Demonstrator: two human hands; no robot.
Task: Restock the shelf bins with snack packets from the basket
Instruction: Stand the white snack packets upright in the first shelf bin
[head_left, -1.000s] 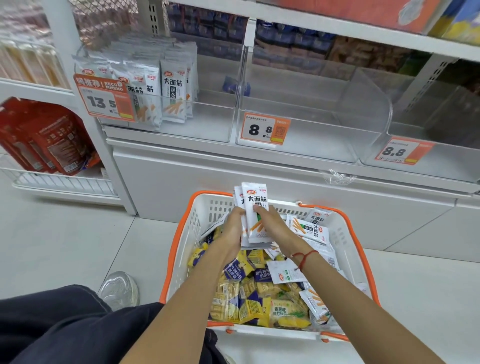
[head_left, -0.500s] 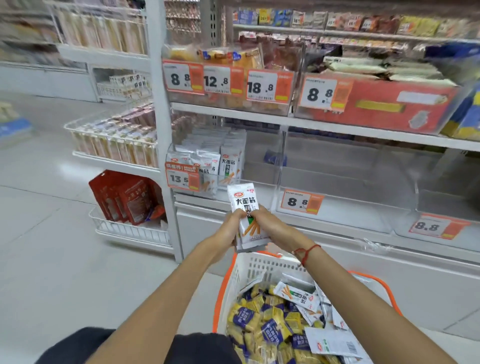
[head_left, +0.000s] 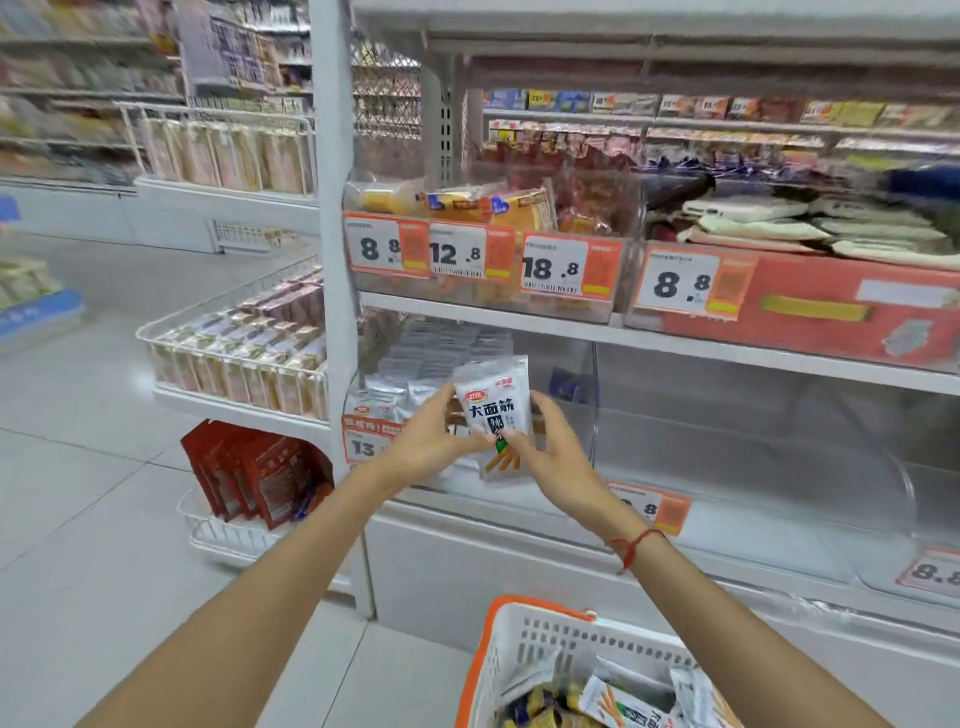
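Before white store shelving (head_left: 727, 348) on pale floor tiles (head_left: 78, 493): white snack packets (head_left: 496, 410) pinched upright between left hand (head_left: 434, 441) and right hand (head_left: 553, 454), held at the front of a clear shelf bin (head_left: 584, 395) stocked with matching packs. Below, orange-rimmed basket (head_left: 524, 654) with more packets. Price tags (head_left: 556, 267) along shelf edges; aisle racks blurred at left.

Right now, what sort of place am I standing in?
Most likely a grocery or convenience store aisle: price tags on shelf bins, packaged snacks on racks, and a shopping basket of packets below.
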